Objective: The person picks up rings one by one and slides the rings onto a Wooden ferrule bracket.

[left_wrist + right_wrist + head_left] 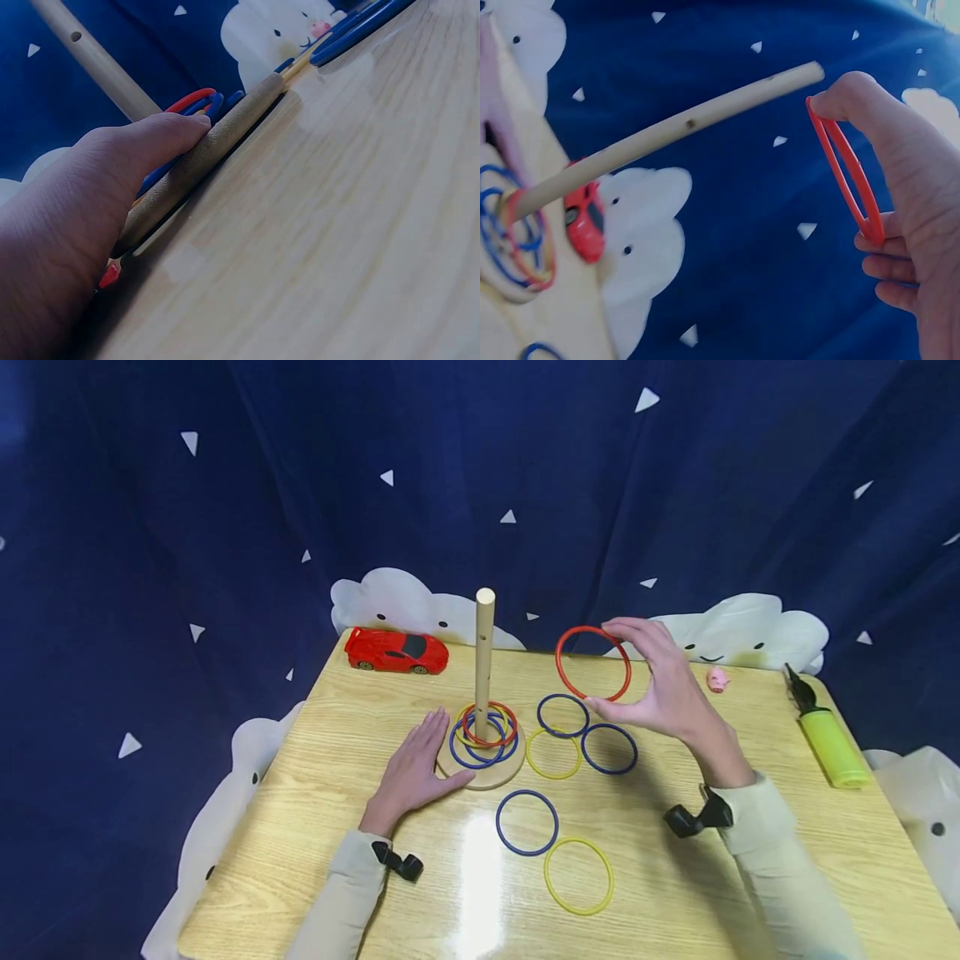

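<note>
A wooden peg [483,660] stands upright on a round wooden base [487,781], with several blue, yellow and red rings around its foot. My left hand [412,770] lies beside the base, fingers straight along its left side. In the left wrist view its thumb [169,139] rests on the base's rim. To the right of the peg, my right hand [663,685] pinches a red ring [558,662] between thumb and fingers. That ring is held above the table, apart from the peg, as the right wrist view also shows.
Loose on the table lie three blue rings, one [498,820] near the front, and two yellow rings, one [611,878] nearest me. A red toy car [397,652] sits at the back left. Toward the right are a pink pig toy [717,680] and a yellow-green pump [834,747].
</note>
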`<state>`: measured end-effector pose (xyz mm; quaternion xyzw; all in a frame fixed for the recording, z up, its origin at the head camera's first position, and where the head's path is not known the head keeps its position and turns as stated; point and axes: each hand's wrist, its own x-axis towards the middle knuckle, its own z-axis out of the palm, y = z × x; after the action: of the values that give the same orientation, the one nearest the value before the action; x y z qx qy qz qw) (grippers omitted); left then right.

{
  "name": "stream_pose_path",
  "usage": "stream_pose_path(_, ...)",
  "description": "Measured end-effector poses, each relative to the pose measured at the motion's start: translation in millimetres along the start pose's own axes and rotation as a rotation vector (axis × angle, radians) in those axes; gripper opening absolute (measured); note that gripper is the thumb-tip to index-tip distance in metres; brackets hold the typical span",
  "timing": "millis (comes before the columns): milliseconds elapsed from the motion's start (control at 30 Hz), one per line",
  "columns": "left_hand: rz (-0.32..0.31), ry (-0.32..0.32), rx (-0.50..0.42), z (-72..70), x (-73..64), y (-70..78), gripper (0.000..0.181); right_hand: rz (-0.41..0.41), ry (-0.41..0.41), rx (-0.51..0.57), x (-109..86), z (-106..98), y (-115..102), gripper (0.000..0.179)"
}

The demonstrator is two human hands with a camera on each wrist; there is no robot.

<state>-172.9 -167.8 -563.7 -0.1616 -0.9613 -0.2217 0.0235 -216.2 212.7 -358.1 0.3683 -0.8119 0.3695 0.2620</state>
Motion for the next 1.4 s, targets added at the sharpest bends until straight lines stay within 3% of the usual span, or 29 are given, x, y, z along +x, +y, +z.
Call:
stream_pose_path(267, 0.011, 0.011, 0.005, 0.4, -0.2, -0.6, 0.117, -0.093, 0.015, 0.002, 49.5, -4.3, -23.9, 0.089)
stream_pose_path(467, 0.018, 0.019, 0.015, 2.3, -0.4, -1.6, 0.118, -0.174, -0.002, 0.017, 80.0, 4.5, -40.2, 0.088)
stream_pose_path(800, -0.002, -0.002, -0.004, 2.4, -1.1, 0.5, 0.118, -0.158, -0.079, 0.005, 110.9, 25.4, -48.8, 0.086)
stream_pose_path(1067, -0.001, -0.001, 0.006, 1.3, 0.0, -1.0, 0.117, -0.137, -0.176, -0.031, 100.3, 43.8, -45.9, 0.089)
stream_pose_path(1400, 0.012, 0.006, 0.012, 0.4, 4.6, -0.4, 0.118, -0.054, -0.319, 0.015, 56.0, 76.3, -23.9, 0.087)
